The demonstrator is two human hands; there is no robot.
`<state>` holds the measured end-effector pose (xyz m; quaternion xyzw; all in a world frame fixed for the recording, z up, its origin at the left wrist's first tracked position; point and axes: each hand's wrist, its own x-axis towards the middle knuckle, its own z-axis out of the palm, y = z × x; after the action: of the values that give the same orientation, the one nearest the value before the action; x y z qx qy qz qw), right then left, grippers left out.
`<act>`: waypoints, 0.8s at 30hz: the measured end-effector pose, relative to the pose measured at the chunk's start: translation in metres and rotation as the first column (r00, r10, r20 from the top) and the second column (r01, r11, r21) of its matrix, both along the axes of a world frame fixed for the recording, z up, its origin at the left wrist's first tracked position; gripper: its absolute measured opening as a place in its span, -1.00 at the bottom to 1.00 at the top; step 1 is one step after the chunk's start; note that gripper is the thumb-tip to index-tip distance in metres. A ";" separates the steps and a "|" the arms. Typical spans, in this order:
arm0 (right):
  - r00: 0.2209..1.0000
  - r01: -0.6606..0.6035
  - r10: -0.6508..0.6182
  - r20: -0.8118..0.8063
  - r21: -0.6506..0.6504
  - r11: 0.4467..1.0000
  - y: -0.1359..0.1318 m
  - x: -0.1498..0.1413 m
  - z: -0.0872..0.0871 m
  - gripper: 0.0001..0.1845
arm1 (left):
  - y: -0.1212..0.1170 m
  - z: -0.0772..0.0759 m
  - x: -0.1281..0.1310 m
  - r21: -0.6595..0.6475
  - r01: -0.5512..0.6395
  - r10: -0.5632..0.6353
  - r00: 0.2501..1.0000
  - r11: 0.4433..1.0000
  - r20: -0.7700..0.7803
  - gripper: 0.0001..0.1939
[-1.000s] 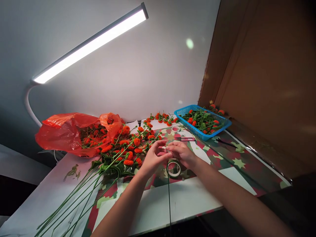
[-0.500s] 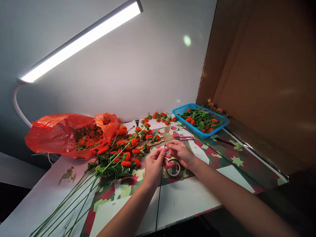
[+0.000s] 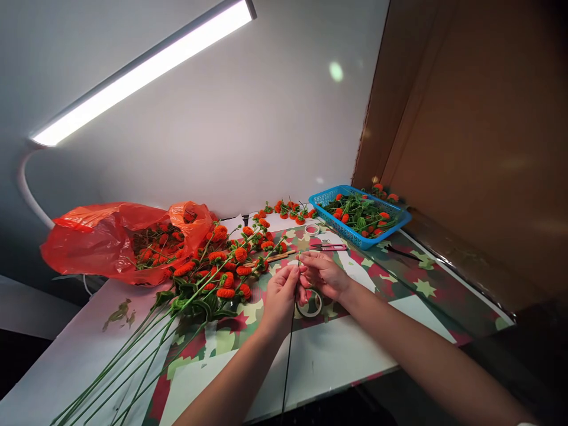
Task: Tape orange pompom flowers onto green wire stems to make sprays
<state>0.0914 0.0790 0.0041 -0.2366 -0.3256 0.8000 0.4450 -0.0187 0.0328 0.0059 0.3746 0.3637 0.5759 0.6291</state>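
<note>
Between my two hands stands a thin dark stem wire (image 3: pixel 289 355), its long end running down past the table's front edge. My left hand (image 3: pixel 280 296) is closed, pinching the wire near its upper end between thumb and fingers. Close beside it, the fingertips of my right hand (image 3: pixel 327 276) are pinched at the wire's tip. Whatever small piece may lie between those fingertips is too small to make out. Just below my hands, a roll of tape (image 3: pixel 310 315) rests on the patterned table cover (image 3: pixel 242 322), partly behind my fingers.
Finished-looking orange flowers (image 3: pixel 226 281) on long green stems lie to the left, beside a red plastic bag (image 3: pixel 102 242) of more flowers. A blue basket (image 3: pixel 364 241) with flowers and leaves stands back right. Pink-handled snips (image 3: pixel 331 247), a smaller tape roll (image 3: pixel 306 231) and a lamp (image 3: pixel 146 71) are also there.
Both hands stay together at the wire's upper end. The left hand has shifted slightly right, and the wire's tip now sits closer to the right fingertips.
</note>
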 end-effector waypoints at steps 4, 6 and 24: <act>1.000 -0.023 0.024 0.007 -0.041 0.999 0.000 0.001 0.002 -0.66 | -0.001 -0.001 0.002 0.003 0.005 -0.005 0.999 1.000 -0.044 -0.72; 1.000 0.000 0.001 0.017 -0.059 0.998 0.000 0.002 0.004 -0.67 | -0.003 0.001 0.001 0.021 -0.048 0.050 0.993 0.999 -0.106 -0.74; 1.000 -0.031 0.031 0.000 -0.061 0.998 0.003 0.005 0.003 -0.70 | -0.002 0.002 -0.001 -0.070 0.059 -0.059 0.998 0.996 -0.002 -0.72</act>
<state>0.0967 0.0816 0.0066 -0.2456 -0.3050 0.8161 0.4250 -0.0202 0.0307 0.0078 0.3639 0.3737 0.5431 0.6580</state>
